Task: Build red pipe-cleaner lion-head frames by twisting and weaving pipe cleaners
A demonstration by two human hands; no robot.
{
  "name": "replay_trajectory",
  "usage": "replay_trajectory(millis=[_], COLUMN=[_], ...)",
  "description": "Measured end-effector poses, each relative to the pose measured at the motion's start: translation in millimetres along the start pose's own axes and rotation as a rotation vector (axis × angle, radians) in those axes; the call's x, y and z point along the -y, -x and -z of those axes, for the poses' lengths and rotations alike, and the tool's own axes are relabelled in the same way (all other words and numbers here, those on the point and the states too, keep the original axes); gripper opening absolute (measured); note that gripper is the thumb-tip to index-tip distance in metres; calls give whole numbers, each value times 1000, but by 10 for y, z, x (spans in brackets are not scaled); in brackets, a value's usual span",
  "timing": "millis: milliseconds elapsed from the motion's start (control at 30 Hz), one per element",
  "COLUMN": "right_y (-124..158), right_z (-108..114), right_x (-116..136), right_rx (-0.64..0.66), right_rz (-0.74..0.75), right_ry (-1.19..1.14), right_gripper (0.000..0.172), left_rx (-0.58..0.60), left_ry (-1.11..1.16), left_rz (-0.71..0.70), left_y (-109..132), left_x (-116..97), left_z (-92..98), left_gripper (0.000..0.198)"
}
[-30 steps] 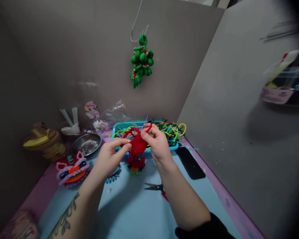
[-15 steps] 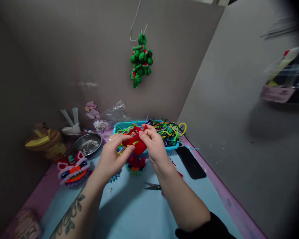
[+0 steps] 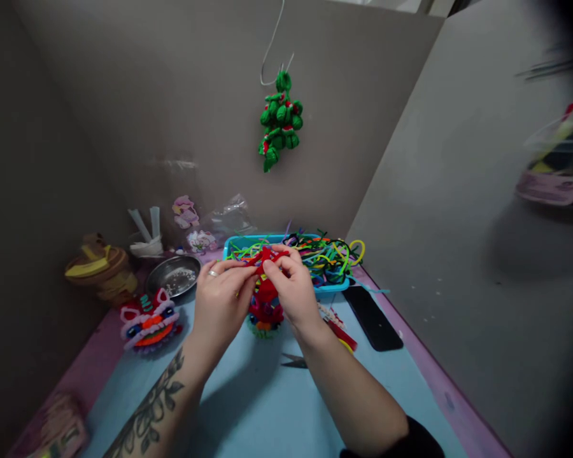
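Observation:
Between my two hands, above the table, is a red fuzzy piece that looks made of pipe cleaners. My left hand pinches its left edge, a ring on one finger. My right hand grips its upper right part with thumb and fingers. Below and behind it stands a small colourful lion-head figure, partly hidden by my hands. A larger lion-dance head in red, pink and orange sits to the left. Scissors lie on the blue mat, their handles behind my right forearm.
A blue tray piled with pipe cleaners stands at the back. A black phone lies at right. To the left are a metal dish and a brown pot. A green ornament hangs from a hook.
My left fingers have closed from a spread pose onto the left edge of the red piece. The whole view has shifted slightly, so the surroundings appear further right.

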State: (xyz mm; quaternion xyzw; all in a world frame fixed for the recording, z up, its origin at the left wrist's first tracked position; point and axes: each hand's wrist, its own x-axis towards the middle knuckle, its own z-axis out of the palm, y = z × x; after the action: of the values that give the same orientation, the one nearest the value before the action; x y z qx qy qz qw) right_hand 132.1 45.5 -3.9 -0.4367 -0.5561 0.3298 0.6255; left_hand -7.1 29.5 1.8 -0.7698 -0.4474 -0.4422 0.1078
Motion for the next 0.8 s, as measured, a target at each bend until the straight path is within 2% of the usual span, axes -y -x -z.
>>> replay_trajectory(millis=[133, 367, 567, 700, 800], right_y=[-1, -31, -28, 10, 24], right_z=[-18, 14, 102, 107, 100], right_x=[-28, -60, 29, 54, 53], right_rx=[28, 54, -111, -112, -85], right_rz=[23, 66, 332, 502, 531], right_ry=[-16, 33, 257, 384, 456], right_gripper=[26, 25, 7, 9, 10], left_rx=[62, 86, 98, 125, 158], left_ry=[141, 277, 350, 387, 420], left_rz=[67, 216, 374, 423, 460], left_y=[-30, -37, -74, -81, -84], left_x=[-6, 19, 36, 31, 21], left_z=[14, 68, 116, 127, 139], left_gripper=[14, 17, 19, 19, 20])
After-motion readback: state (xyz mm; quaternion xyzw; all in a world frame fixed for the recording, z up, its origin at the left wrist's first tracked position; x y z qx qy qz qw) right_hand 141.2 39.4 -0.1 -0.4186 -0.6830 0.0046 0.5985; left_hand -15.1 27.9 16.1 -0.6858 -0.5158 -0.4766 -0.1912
